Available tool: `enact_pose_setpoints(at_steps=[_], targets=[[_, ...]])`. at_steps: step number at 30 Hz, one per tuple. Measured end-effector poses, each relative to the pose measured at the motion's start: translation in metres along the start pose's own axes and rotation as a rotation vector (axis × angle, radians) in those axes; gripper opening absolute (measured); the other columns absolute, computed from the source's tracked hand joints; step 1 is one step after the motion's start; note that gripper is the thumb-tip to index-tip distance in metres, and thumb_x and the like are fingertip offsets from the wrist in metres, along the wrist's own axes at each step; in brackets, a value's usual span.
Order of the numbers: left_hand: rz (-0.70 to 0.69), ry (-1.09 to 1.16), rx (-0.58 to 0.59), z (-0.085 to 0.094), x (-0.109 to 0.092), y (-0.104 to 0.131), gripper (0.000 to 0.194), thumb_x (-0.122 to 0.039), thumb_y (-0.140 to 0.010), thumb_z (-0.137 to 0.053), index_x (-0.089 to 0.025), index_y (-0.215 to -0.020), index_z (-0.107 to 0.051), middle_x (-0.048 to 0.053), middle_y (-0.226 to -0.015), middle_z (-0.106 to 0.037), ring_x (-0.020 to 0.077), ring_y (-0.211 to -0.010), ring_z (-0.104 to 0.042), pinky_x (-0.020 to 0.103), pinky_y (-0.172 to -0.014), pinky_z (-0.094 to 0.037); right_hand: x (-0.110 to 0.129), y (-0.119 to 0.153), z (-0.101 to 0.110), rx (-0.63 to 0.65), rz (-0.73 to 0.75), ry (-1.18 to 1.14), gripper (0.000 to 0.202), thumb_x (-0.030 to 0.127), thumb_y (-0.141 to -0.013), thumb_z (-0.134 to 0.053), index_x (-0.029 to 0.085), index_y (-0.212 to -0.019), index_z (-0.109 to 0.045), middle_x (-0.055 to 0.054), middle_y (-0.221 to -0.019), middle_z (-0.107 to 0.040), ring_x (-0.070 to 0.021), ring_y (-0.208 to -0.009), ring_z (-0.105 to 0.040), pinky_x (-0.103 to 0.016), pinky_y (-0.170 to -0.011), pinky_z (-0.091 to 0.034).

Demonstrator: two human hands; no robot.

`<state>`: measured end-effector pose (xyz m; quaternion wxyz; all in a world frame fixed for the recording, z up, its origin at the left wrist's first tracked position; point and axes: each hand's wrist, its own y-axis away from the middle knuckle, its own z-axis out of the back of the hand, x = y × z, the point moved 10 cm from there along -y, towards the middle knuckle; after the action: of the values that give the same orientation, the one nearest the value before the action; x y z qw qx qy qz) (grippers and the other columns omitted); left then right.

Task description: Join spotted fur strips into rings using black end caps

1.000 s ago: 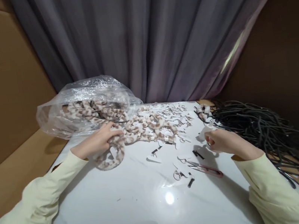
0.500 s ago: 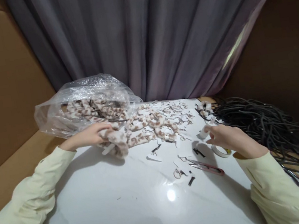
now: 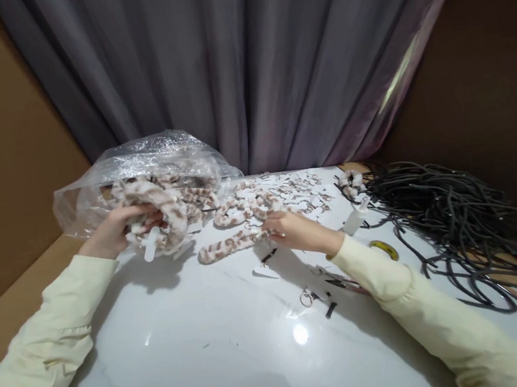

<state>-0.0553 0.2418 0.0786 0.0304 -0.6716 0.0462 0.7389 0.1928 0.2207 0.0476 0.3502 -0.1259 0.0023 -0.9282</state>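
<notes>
Clutching spotted fluffy loops point(image 3: 173, 210) beside the plastic bag point(image 3: 148, 149), the left hand point(image 3: 111, 235) could drop one from its bulky bunch, while the right hand point(image 3: 301, 232), apparently pinching a fluffy strip point(image 3: 227, 246) on the table point(image 3: 191, 361), might snag nearby hardware point(image 3: 307, 297).

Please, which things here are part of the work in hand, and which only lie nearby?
Likely in the work:
- furry loops in the left hand
- furry strip at the right hand
- plastic bag

Apparently just lying about:
- snips
- black cords
- white bottle
- yellow disc
</notes>
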Motion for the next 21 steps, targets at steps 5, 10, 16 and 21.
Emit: enact_pose_setpoints(at_steps=[5,10,16,21], targets=[[0.102,-0.077,0.061,-0.013,0.005,0.001,0.024,-0.027,-0.071,-0.055,-0.017,-0.057,-0.039,-0.005,-0.046,-0.035,0.0041,-0.039,-0.027,0.018,-0.041,-0.026,0.035,-0.028,-0.038,0.028,0.162,0.076,0.021,0.006,-0.078,-0.053,0.011,-0.097,-0.060,-0.011,-0.093,-0.060,-0.0202,-0.091,-0.052,-0.028,-0.078,-0.038],[-0.070,-0.473,-0.104,-0.014,-0.004,-0.004,0.034,-0.029,-0.068,-0.059,-0.015,-0.097,-0.047,-0.005,-0.057,-0.048,0.0113,-0.048,-0.044,0.021,-0.046,-0.035,0.078,-0.026,-0.059,0.013,0.257,0.111,0.022,0.012,-0.087,-0.043,0.014,-0.104,-0.057,-0.011,-0.099,-0.059,-0.0203,-0.091,-0.050,-0.029,-0.076,-0.038],[-0.338,-0.950,0.383,-0.099,0.028,0.017,0.045,-0.027,-0.077,-0.046,-0.019,-0.121,-0.043,0.009,-0.105,-0.060,0.0243,-0.090,-0.058,0.027,-0.073,-0.043,0.075,-0.025,-0.047,0.122,0.242,-0.016,0.029,0.010,-0.078,-0.051,0.019,-0.105,-0.059,-0.005,-0.099,-0.062,-0.0163,-0.085,-0.053,-0.024,-0.074,-0.039],[-0.260,-1.152,0.461,-0.115,0.050,0.030,0.042,-0.038,-0.082,-0.045,-0.021,-0.121,-0.043,0.008,-0.089,-0.064,0.0253,-0.076,-0.062,0.025,-0.058,-0.039,-0.012,-0.025,-0.004,-0.005,-0.115,0.030,0.024,0.008,-0.083,-0.037,0.011,-0.094,-0.058,-0.014,-0.097,-0.063,-0.0196,-0.088,-0.055,-0.027,-0.073,-0.037]])
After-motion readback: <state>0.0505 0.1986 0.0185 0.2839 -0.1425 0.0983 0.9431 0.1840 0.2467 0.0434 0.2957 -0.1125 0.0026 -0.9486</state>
